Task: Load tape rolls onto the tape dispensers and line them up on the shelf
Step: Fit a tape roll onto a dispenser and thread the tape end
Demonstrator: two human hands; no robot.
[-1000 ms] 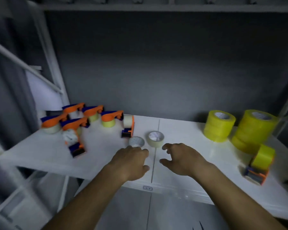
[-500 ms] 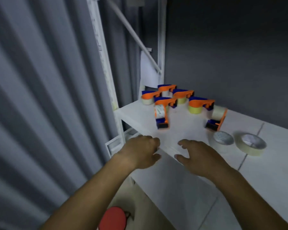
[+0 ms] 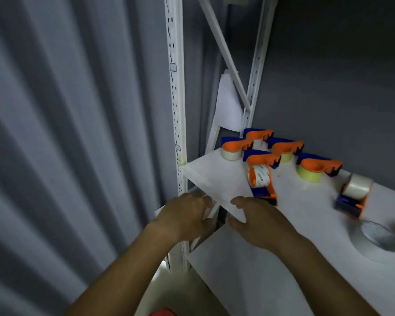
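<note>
Hovering — left hand [image 3: 187, 215], right hand [image 3: 258, 221] — empty.

- Left hand [image 3: 187, 215] and right hand [image 3: 258, 220] hover, fingers loosely curled, holding nothing, over the white shelf's [image 3: 217, 176] front edge.
- Orange-and-blue plastic tape dispensers [image 3: 262, 159] cluster at one o'clock.
- Blurred loose tape roll [image 3: 374, 238] at three o'clock.

Dispensers [image 3: 281, 156] clustered at shelf's [image 3: 306, 224] back-left corner
</note>
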